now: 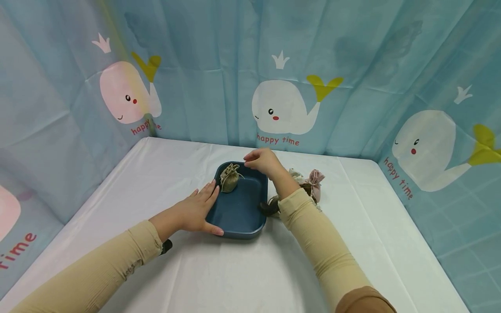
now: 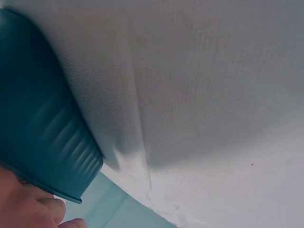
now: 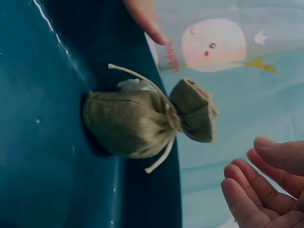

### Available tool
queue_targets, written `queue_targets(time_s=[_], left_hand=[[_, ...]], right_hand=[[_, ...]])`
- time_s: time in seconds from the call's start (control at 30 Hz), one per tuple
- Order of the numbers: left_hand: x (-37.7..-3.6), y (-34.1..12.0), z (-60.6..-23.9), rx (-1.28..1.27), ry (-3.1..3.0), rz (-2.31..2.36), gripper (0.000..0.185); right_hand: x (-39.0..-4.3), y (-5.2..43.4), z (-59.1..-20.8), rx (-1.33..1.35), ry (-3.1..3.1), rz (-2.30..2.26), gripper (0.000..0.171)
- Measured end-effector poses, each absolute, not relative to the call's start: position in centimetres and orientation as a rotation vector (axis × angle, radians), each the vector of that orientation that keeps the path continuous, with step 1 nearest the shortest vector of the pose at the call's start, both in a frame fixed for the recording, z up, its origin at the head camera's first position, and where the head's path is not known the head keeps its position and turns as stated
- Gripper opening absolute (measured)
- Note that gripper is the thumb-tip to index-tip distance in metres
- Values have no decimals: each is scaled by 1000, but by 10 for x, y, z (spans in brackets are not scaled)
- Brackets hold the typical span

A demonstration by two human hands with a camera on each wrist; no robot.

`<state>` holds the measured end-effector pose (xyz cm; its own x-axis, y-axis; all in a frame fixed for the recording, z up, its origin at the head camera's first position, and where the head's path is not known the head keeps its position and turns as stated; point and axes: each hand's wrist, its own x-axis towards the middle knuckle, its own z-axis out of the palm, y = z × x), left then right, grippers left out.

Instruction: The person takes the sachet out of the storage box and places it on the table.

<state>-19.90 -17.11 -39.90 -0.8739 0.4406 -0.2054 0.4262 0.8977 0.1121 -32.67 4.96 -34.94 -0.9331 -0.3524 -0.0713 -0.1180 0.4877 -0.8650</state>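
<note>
Soft even light, blurry wrist views

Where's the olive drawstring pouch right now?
In the head view, the olive pouch sits in the blue tray's far-left corner, between both hands.

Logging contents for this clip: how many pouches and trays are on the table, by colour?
Olive drawstring pouch, in the tray: 1
Pink pouch, beside the tray: 1
Dark brown pouch, partly hidden by the right forearm: 1
Pale pouch, mostly hidden: 1
Dark blue tray: 1
Total: 5

White tablecloth (image 1: 242,269), whale-print backdrop (image 1: 282,108), pink pouch (image 1: 315,179) w/ others.
</note>
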Motion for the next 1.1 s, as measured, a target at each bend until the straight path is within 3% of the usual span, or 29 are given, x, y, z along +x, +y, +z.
queue_targets(time_s=[0.8,1.1], left_hand=[[-199,-172,-400,661,2835,92,131],[-198,-171,-398,682,2834,116,131]], right_hand=[[-332,15,-370,-535,2701,-1078,25],[-325,11,-369,-521,2701,-1095,12]])
